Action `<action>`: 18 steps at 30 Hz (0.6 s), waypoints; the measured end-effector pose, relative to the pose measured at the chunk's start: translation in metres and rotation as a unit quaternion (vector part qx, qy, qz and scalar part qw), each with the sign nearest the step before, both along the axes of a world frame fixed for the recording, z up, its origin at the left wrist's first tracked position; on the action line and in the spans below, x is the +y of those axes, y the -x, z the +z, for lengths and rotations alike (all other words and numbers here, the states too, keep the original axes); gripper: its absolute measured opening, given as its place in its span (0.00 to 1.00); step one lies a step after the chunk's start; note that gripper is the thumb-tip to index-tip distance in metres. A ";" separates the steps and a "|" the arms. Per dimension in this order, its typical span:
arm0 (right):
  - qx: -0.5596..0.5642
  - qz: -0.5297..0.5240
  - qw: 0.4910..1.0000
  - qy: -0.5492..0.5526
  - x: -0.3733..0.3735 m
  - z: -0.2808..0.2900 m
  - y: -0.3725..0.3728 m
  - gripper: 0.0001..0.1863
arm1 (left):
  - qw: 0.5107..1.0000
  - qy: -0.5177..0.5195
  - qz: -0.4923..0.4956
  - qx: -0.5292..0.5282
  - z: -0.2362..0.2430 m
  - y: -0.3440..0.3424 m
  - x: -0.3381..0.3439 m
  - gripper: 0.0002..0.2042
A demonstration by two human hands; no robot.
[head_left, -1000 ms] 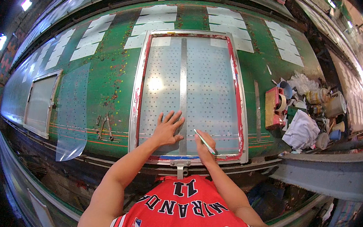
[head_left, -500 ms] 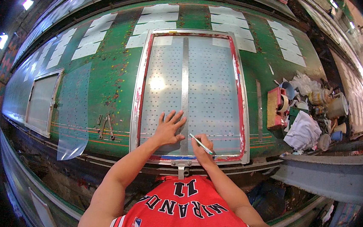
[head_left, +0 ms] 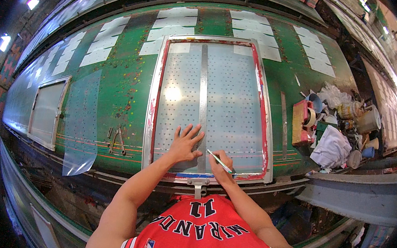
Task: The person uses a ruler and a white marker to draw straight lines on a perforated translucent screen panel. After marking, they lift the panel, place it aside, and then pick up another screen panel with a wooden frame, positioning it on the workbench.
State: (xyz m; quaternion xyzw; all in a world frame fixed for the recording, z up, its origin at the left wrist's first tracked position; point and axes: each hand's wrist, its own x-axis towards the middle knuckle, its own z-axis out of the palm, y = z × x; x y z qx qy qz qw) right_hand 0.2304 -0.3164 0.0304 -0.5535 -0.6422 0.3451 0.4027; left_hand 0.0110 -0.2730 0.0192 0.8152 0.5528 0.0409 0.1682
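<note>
A screen frame (head_left: 269,129) with red-smeared inner edges holds pale mesh (head_left: 231,98) dotted with small hearts. A long steel straightedge (head_left: 202,87) runs down its middle. My left hand (head_left: 185,143) lies open with fingers spread on the mesh and straightedge. My right hand (head_left: 221,165), just right of the straightedge near the frame's near end, grips a white-and-green pen (head_left: 214,156), its tip close to the straightedge's edge. A metal clamp (head_left: 198,184) sits on the frame's near bar.
The green table (head_left: 126,90) bears rows of white sheets (head_left: 171,26), a smaller frame (head_left: 57,113), a clear film sheet (head_left: 77,152) and wrenches (head_left: 120,141). At right are a red tray (head_left: 300,122), cans, rags (head_left: 331,146) and a metal strip (head_left: 283,126). A grey beam (head_left: 347,191) crosses lower right.
Since a second ago my right hand and pen have moved slightly left and nearer me, toward the straightedge. My left hand stays spread in place; the whole view has shifted slightly.
</note>
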 end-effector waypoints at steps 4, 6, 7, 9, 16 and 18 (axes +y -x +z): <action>0.000 -0.006 1.000 -0.014 0.001 0.000 0.001 0.06 | 1.000 -0.002 0.001 0.000 0.001 0.000 0.001 0.44; -0.004 -0.008 1.000 -0.019 0.000 -0.001 0.001 0.06 | 1.000 -0.002 0.001 -0.002 0.001 -0.001 0.001 0.44; -0.008 -0.006 1.000 -0.017 0.000 -0.001 0.001 0.06 | 1.000 0.000 0.001 -0.003 0.001 -0.001 0.001 0.44; -0.008 -0.006 1.000 -0.014 0.000 -0.001 0.000 0.07 | 1.000 0.005 0.002 -0.006 0.002 -0.001 0.001 0.44; -0.004 0.000 1.000 -0.018 0.001 0.001 0.000 0.06 | 1.000 0.004 0.001 -0.001 0.004 -0.002 0.000 0.43; -0.002 0.002 1.000 -0.021 0.001 0.001 -0.001 0.06 | 1.000 0.005 0.002 0.001 0.004 -0.002 0.000 0.43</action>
